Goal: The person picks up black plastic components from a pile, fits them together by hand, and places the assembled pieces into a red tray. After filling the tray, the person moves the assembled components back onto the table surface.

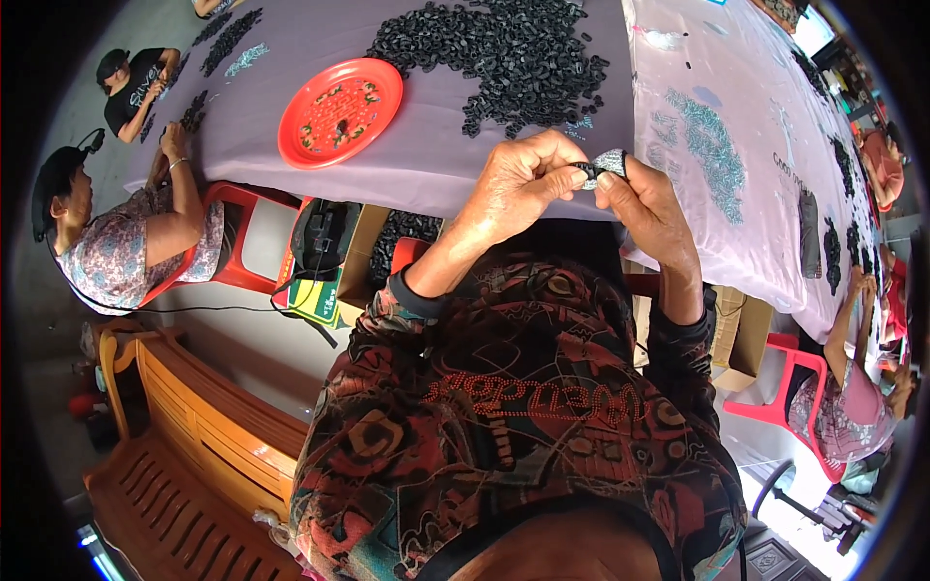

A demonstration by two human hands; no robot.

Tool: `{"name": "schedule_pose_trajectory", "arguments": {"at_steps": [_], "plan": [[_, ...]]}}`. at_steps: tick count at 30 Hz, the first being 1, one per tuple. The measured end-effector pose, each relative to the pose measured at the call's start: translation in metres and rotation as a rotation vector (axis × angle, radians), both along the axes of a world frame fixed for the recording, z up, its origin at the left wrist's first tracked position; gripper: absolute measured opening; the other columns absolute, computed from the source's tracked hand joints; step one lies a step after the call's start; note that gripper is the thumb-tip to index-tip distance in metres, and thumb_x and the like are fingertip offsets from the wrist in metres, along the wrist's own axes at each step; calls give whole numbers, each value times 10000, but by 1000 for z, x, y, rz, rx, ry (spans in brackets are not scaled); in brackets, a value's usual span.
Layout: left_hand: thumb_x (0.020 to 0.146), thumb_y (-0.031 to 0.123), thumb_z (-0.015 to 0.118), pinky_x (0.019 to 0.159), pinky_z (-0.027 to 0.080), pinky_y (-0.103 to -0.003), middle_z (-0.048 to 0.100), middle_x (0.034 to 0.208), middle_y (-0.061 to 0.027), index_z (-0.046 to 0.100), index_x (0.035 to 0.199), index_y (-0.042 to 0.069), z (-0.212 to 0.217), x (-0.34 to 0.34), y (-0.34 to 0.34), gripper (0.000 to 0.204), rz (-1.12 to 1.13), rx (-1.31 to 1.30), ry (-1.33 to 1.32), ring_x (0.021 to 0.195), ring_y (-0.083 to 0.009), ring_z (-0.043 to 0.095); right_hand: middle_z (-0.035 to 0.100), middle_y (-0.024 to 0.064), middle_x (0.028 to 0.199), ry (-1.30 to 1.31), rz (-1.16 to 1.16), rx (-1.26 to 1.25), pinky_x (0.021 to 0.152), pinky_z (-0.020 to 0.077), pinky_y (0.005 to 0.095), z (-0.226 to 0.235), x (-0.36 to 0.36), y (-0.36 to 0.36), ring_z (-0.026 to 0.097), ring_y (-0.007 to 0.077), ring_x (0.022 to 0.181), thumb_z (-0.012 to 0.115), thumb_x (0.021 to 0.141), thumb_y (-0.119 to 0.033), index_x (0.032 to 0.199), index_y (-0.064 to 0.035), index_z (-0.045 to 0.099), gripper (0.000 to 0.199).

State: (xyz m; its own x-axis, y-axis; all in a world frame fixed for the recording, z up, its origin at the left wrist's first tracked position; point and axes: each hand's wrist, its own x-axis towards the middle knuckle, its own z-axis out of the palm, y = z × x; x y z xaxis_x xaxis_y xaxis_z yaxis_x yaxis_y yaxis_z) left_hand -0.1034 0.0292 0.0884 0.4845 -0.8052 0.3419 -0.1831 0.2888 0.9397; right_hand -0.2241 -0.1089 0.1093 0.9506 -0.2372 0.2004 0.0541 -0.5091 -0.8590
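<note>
Over the table's near edge, my two hands meet at the fingertips. My left hand (523,186) pinches a small black piece (585,172), which looks like the loose ones on the table. My right hand (647,205) is closed on a grey-and-white speckled piece with a dark edge (608,167), possibly fabric, touching the black piece. My fingers partly hide both, so their exact kind is unclear. Beyond them a large heap of small black parts (504,58) is spread on the purple tablecloth (436,145). A red round plate (291,136) with a floral pattern lies left of the heap, a small dark thing on it.
Small pale-blue pieces (712,145) are scattered on the pink cloth (668,242) at right. Several people work around the table, one on a red chair (254,242) at left. Cardboard boxes (741,329) stand under the table. A wooden bench (213,407) is at lower left.
</note>
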Motion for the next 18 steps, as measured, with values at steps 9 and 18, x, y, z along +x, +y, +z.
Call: {"name": "schedule_pose_trajectory", "arguments": {"at_steps": [9,18], "plan": [[850,33,564,542,460,-209,572,691,-21,582,872,0,-3,2,-1,44,-145,2,101,620,-59,524,474,2,637,24,54,34,528,367,237,-3,-4,-2,436,76,588,454,908,-130,781,-17,474,172],[847,7,556,540,438,-198,542,670,3,576,846,3,-6,-2,-1,21,-88,59,-75,611,-51,508,425,61,579,-5,22,-31,490,351,282,-9,-7,2,403,112,534,477,883,-97,785,14,450,150]]}}
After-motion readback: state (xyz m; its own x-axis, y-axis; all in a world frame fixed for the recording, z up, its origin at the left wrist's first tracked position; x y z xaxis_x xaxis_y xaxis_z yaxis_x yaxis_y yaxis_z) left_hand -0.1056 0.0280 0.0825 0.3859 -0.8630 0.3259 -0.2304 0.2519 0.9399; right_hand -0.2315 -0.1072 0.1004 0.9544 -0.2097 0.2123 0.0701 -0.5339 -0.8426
